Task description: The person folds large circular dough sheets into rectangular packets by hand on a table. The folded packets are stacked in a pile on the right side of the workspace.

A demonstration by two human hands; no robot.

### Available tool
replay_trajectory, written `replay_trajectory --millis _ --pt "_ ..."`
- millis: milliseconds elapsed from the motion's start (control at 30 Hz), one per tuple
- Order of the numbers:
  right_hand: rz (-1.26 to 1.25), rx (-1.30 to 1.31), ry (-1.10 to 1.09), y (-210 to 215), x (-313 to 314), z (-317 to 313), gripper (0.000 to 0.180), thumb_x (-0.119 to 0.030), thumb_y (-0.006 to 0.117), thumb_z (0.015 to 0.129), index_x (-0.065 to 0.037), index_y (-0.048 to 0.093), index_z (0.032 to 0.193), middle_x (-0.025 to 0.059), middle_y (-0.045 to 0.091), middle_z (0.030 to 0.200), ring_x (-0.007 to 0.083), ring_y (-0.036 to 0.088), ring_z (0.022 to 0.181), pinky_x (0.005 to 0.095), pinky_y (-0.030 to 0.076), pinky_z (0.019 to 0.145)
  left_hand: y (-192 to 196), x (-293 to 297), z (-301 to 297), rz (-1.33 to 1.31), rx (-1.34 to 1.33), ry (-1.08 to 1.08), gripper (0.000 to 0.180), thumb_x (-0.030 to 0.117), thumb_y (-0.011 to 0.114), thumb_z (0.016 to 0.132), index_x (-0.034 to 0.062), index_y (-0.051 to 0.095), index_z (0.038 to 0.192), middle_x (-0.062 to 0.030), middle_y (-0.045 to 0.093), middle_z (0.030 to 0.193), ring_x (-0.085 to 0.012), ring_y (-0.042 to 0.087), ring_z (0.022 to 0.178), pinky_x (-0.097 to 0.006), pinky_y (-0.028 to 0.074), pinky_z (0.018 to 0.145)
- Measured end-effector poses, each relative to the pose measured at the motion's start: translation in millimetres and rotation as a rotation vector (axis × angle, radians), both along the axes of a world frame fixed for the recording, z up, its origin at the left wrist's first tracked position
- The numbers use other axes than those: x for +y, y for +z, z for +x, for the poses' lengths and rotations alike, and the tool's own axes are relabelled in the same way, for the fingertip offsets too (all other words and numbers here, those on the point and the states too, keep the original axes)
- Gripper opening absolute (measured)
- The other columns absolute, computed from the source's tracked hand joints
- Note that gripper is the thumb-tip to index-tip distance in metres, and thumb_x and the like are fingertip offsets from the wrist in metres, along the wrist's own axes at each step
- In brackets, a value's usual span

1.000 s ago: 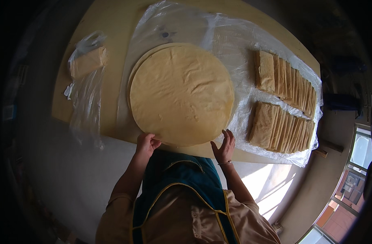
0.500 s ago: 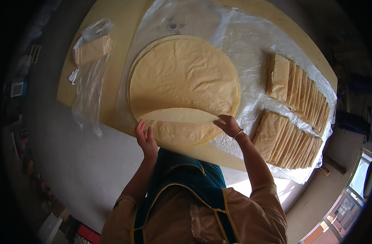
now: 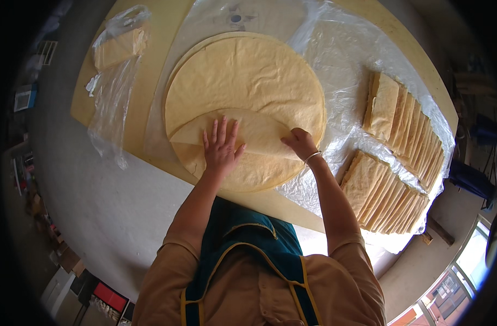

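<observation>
A stack of large, thin, round tan flatbreads (image 3: pixel 243 73) lies on the table in front of me. The near edge of the top flatbread is folded away from me, making a paler flap (image 3: pixel 262 130) with a straight crease on its near side. My left hand (image 3: pixel 222 149) rests flat on the left part of this flap, fingers spread and pointing away from me. At the flap's right end, my right hand (image 3: pixel 300 143) is closed with its fingers curled on the folded flatbread; its fingertips are partly hidden.
Two rows of folded flatbread pieces (image 3: pixel 387 187) lean on clear plastic sheeting (image 3: pixel 335 60) at the right of the table (image 3: pixel 161 65). A plastic bag (image 3: pixel 110 111) with a folded tan block (image 3: pixel 120 49) lies at the left and hangs over the edge.
The near edge of the top flatbread has been folded farther away from me. My left hand has moved from the stack's left edge onto the flap and flattened. My right hand has moved slightly away.
</observation>
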State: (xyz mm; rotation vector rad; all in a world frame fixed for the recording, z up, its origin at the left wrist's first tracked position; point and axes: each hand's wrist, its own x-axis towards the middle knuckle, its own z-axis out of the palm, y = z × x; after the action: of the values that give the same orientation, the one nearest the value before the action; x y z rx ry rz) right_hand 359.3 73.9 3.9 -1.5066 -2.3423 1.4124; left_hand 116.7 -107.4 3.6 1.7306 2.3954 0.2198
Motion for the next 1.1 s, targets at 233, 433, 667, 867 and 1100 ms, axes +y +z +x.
replay_trajectory --millis 233,433,667,867,1100 --pt "0.582 -0.107 0.421 17 -94 -32 0.087 -0.048 0.074 0.087 -0.021 0.038 0.162 0.0059 0.032 0.170 0.0243 0.030 0.157 0.0527 0.021 0.126 -16 -4 5 -0.061 0.044 0.044 0.083 0.058 0.064 0.093 0.0307 0.032 0.164 -0.0101 0.017 0.174 -0.0342 0.015 0.160 -0.066 0.011 0.124" --pt "0.482 -0.107 0.492 -17 -89 -26 0.085 -0.047 0.072 0.090 -0.022 0.034 0.163 0.0021 0.028 0.171 0.0228 0.027 0.158 0.0526 0.019 0.127 -18 -18 -28 -0.189 0.023 0.265 0.086 0.060 0.060 0.094 0.0318 0.025 0.167 -0.0134 0.005 0.176 -0.0366 0.007 0.161 -0.066 0.002 0.124" --pt "0.840 0.168 0.593 -6 -57 -32 0.025 -0.015 0.074 0.083 -0.006 0.069 0.105 0.0121 0.068 0.127 0.0282 0.066 0.120 0.0386 0.058 0.089 14 -35 -37 0.269 -0.096 0.208 0.067 0.016 0.078 0.085 0.0059 0.050 0.145 -0.0207 0.038 0.161 -0.0417 0.037 0.149 -0.062 0.037 0.113" --pt "0.779 0.238 0.689 35 -52 -51 0.016 -0.012 0.071 0.074 -0.009 0.056 0.077 0.0057 0.059 0.082 0.0227 0.063 0.074 0.0349 0.052 0.055 68 -39 22 0.415 -1.878 1.311 0.039 0.006 0.066 0.099 0.0052 0.049 0.134 -0.0108 0.056 0.136 -0.0257 0.060 0.123 -0.040 0.054 0.100" --pt "0.524 0.363 0.368 79 -99 -52 0.025 -0.023 0.080 0.082 -0.006 0.071 0.098 0.0115 0.072 0.108 0.0297 0.071 0.098 0.0399 0.060 0.079 50 -13 17 0.569 -1.722 1.074 0.049 -0.001 0.067 0.096 0.0078 0.049 0.141 -0.0083 0.059 0.133 -0.0230 0.060 0.123 -0.042 0.058 0.097"
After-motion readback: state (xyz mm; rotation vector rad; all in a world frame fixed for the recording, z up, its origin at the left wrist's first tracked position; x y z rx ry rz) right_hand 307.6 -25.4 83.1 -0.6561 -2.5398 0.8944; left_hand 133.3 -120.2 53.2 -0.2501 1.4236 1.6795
